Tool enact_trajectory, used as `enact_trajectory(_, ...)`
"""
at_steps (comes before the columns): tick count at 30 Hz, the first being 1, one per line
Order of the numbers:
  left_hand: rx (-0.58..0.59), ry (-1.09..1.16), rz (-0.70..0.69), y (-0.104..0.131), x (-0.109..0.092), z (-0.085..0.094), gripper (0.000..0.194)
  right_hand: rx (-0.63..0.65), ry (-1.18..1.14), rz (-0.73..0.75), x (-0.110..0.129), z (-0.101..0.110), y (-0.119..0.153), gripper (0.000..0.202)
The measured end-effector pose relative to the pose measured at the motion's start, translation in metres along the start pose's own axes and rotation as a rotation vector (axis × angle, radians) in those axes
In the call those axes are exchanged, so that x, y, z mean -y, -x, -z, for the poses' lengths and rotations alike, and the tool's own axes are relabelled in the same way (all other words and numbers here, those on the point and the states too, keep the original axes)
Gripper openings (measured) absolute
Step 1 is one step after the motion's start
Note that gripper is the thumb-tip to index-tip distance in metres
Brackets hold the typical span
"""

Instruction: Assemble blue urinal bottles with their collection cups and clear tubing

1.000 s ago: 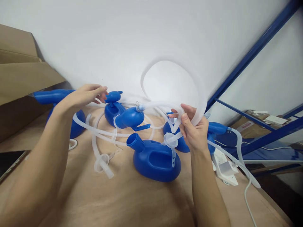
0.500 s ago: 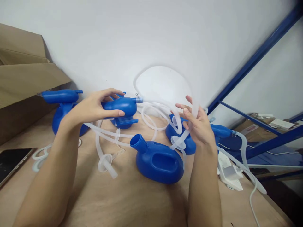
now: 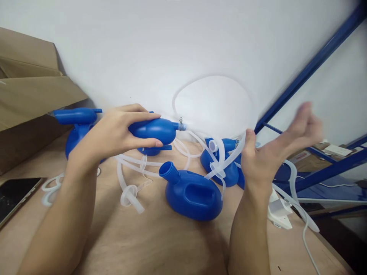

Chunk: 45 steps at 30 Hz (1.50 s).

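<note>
Left hand [image 3: 114,131]: fingers clamped on blue bulb [image 3: 153,130], held above tabletop [image 3: 160,244], just behind blue bottle [image 3: 190,193]. Right hand [image 3: 275,151]: fingers apart, blurred, raised right of bottle, touching clear tube [image 3: 229,156] w/ thumb. Tube loops up behind bottle. Open tabletop in front of bottle; phone [image 3: 14,194] at left edge, power strip [image 3: 279,210] near right edge

Both forearms are bare and extend forward from the lower edge of the view. The left hand [image 3: 120,131] is palm-down, wrist level, with fingers and thumb curled in a grasp. The right hand [image 3: 275,152] is raised on an upright forearm, palm facing inward, thumb standing apart, fingers spread loose and gripping nothing. Its fingertips [image 3: 308,118] appear blurred.
</note>
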State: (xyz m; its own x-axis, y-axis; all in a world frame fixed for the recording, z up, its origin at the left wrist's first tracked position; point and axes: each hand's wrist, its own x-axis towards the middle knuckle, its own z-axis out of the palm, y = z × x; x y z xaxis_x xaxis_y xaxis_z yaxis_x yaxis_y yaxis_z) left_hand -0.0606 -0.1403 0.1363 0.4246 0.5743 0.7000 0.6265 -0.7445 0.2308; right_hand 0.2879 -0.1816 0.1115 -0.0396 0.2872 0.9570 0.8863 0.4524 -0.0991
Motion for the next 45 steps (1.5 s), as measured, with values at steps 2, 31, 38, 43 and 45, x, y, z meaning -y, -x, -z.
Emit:
enact_trajectory(2, 0.025, -0.017, -0.050, 0.000, -0.005, -0.002, 0.067, -0.046, 0.096, 0.099, 0.035, 0.003, -0.002, 0.046)
enact_trajectory(31, -0.528, 0.126, 0.131, -0.001, -0.033, -0.019, 0.016, 0.246, -0.733, -0.567, 0.079, -0.039, 0.003, 0.015)
enact_trajectory(38, -0.576, 0.091, 0.194, -0.002, -0.035, -0.020, 0.022, 0.176, -0.537, -0.302, 0.080, -0.041, 0.010, 0.013)
enact_trajectory(43, -0.573, 0.075, 0.194, -0.002, -0.034, -0.022, 0.024, 0.182, -0.350, -0.159, 0.068, -0.047, 0.022, 0.013)
enact_trajectory(45, -0.553, 0.075, 0.208, -0.002, -0.035, -0.022, 0.025, 0.203, -0.342, -0.193, 0.065, -0.050, 0.023, 0.014)
